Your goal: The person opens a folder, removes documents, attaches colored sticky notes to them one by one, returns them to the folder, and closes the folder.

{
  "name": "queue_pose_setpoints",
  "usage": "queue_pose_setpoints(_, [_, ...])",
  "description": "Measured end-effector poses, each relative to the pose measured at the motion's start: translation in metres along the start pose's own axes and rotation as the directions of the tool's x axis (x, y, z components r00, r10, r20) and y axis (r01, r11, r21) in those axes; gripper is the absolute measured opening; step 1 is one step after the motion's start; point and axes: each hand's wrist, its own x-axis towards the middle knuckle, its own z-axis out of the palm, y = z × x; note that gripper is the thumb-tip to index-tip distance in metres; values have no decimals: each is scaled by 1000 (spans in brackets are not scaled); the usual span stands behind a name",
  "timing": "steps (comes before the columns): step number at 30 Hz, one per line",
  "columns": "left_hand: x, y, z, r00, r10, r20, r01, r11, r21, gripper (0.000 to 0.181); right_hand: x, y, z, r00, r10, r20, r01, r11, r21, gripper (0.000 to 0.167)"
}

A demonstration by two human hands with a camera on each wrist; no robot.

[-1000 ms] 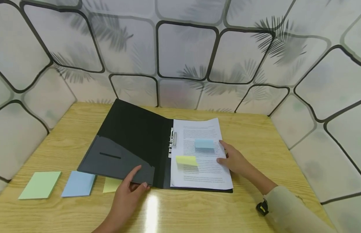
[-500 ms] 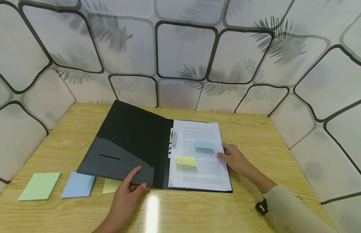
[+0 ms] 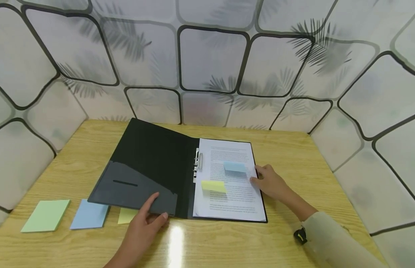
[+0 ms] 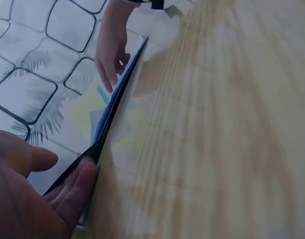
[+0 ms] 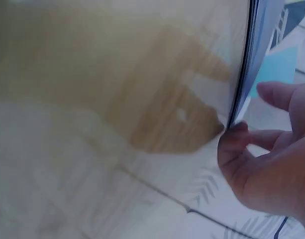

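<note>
A black folder (image 3: 154,149) lies open on the table, its left cover tilted up a little and carrying a grey pocket (image 3: 134,182). My left hand (image 3: 138,227) holds that cover's front edge, index finger above the pocket and other fingers underneath. A metal clip (image 3: 196,163) runs along the spine. Printed sheets (image 3: 227,204) fill the right side, bearing a blue sticky note (image 3: 235,166) and a yellow sticky note (image 3: 213,186). At their right edge, my right hand (image 3: 272,182) grips the folder's side, thumb over the sheets, fingertips at the folder's edge (image 5: 237,89).
Left of the folder lie a green sticky pad (image 3: 47,216) and a blue sticky pad (image 3: 89,214). A yellow pad (image 3: 126,216) shows partly from beneath the cover. Patterned panels (image 3: 214,59) enclose the wooden table (image 3: 288,145) at the back and sides.
The sheets' raised upper right corner has come down flat, and the stack has shifted slightly left. My right hand has moved slightly outward to the folder's edge. The left cover has lowered a little.
</note>
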Motion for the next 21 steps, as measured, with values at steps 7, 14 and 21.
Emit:
queue_pose_setpoints(7, [-6,18,-12,995,30,99,-44,988,147,58,11,14,-10,989,-150,-2,150,989,5,71])
queue_pose_setpoints(14, [26,57,-18,957,228,178,-270,925,267,39,20,29,-8,963,-229,143,234,972,-25,83])
queue_pose_setpoints(21, [87,86,-13,906,341,249,-409,855,318,38,18,25,-6,960,-233,155,244,968,-63,80])
